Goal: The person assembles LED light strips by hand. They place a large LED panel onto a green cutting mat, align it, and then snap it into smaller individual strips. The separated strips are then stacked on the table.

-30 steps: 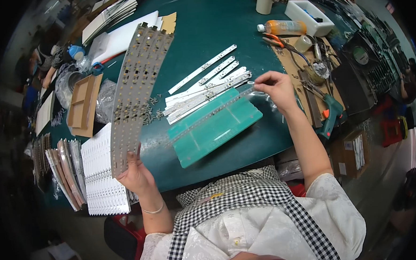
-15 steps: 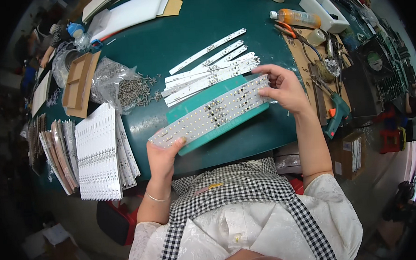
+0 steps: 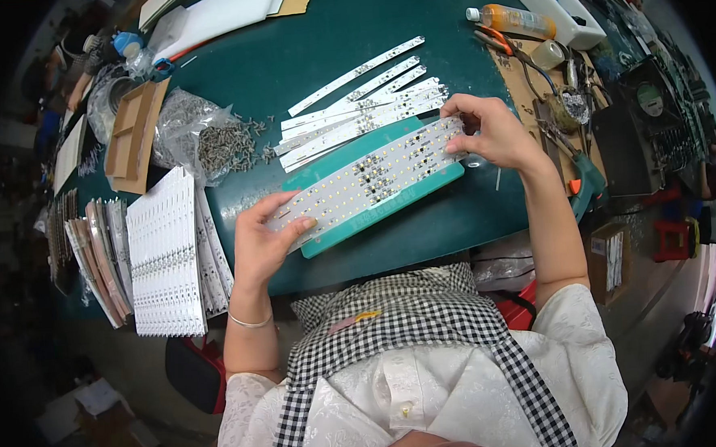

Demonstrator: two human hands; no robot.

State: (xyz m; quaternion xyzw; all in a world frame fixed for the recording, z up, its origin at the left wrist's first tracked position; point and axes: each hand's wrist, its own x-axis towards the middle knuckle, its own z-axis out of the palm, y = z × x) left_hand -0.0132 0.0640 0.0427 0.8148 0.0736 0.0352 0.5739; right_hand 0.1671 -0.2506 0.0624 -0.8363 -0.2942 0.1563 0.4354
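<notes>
A white LED circuit board panel (image 3: 340, 185), dotted with small yellow LEDs and dark parts, lies slanted over a flat green plate-like base (image 3: 366, 219). The green shows along the panel's near and far edges. My left hand (image 3: 263, 238) grips the panel's left end, thumb on top near the near edge and fingers at the far edge. At the right end my right hand (image 3: 495, 131) holds the panel between bent fingers and thumb. Just beyond it lie several loose narrow LED strips (image 3: 353, 122), fanned out and partly overlapping.
Left of the panel stand stacked LED boards (image 3: 165, 258), a pile of screws (image 3: 226, 148) spilling from a plastic bag, and a cardboard tray (image 3: 135, 138). Rightward are an orange drink bottle (image 3: 517, 21), a white foam box (image 3: 562, 14), pliers (image 3: 494, 42) and a green-handled tool (image 3: 589, 181).
My left hand has shifted away from me and re-gripped, its fingers now at the panel's far edge. The panel's left end has moved slightly inward over the green base. My right hand keeps its hold.
</notes>
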